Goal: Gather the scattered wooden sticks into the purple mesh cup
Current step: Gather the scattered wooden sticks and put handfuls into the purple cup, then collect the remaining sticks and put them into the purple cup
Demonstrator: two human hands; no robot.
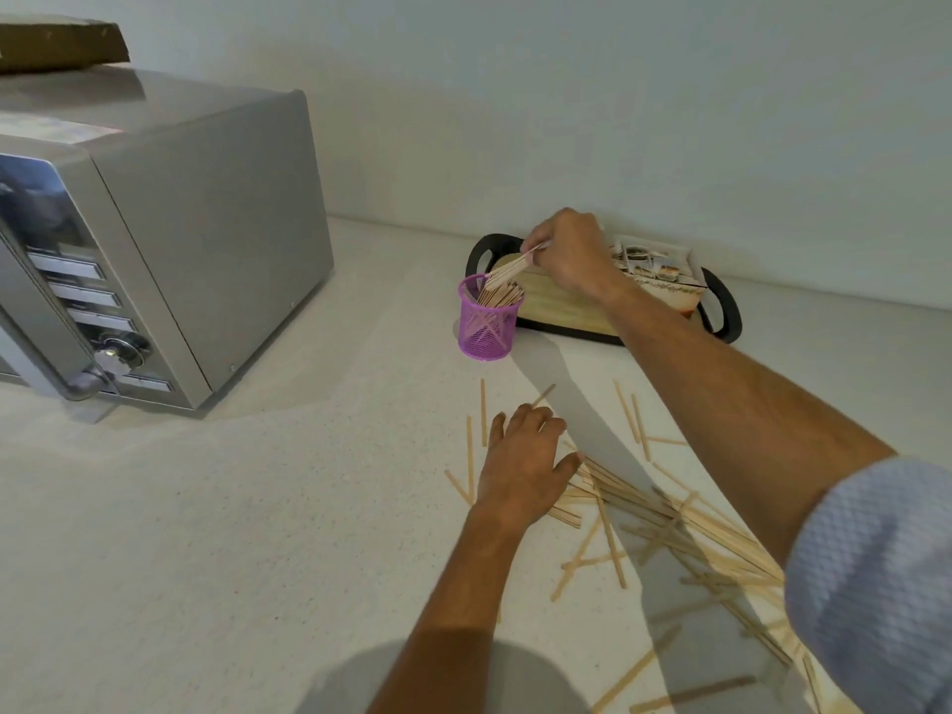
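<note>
Standing upright: purple mesh cup (486, 322) | part-filled with pale wooden sticks (498, 295)

Looks to me like a home kitchen. I see a silver microwave oven (154, 239) on a pale speckled tabletop (257, 507) against a plain wall (566, 95), beside a black-handled serving tray (721, 311) holding possibly sachets.

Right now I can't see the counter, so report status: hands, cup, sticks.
Right hand feeding bundle into purple cup. Left hand open over scattered sticks. Nothing blocking.
</note>
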